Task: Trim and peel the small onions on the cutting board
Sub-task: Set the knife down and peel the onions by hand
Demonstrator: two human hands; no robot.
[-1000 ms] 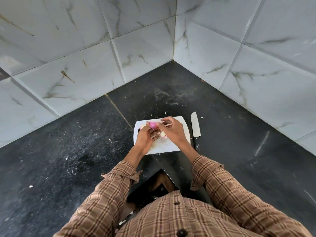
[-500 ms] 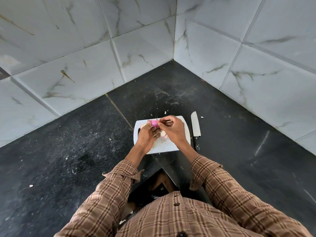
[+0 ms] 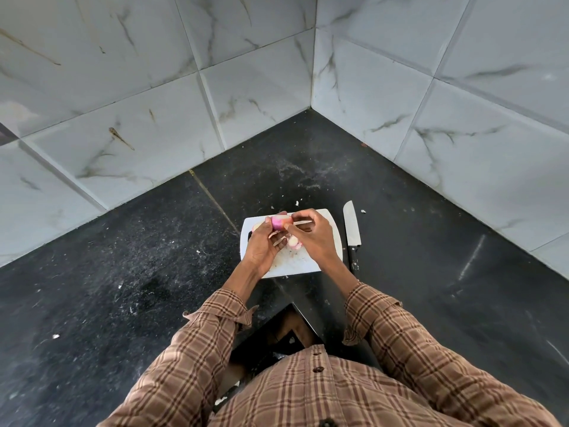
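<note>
Over a white cutting board (image 3: 308,263), my left hand (image 3: 261,246) holds a small pink onion (image 3: 278,223) between its fingertips. My right hand (image 3: 311,235) pinches at the onion's right side, where a strip of skin shows. A pale peeled onion (image 3: 293,241) lies on the board below my hands. Brown skin scraps (image 3: 278,241) lie beside it. A knife (image 3: 351,229) rests on the counter just right of the board, blade pointing away from me.
The board sits in a corner of a black stone counter (image 3: 123,257), with marble-look wall tiles (image 3: 123,103) behind on both sides. Small peel bits (image 3: 297,202) lie on the counter past the board. The counter's inner corner edge (image 3: 292,306) is near my body.
The onion has risen slightly and turned in my fingers. My right hand's fingertips have shifted along its right side; both hands stay over the board.
</note>
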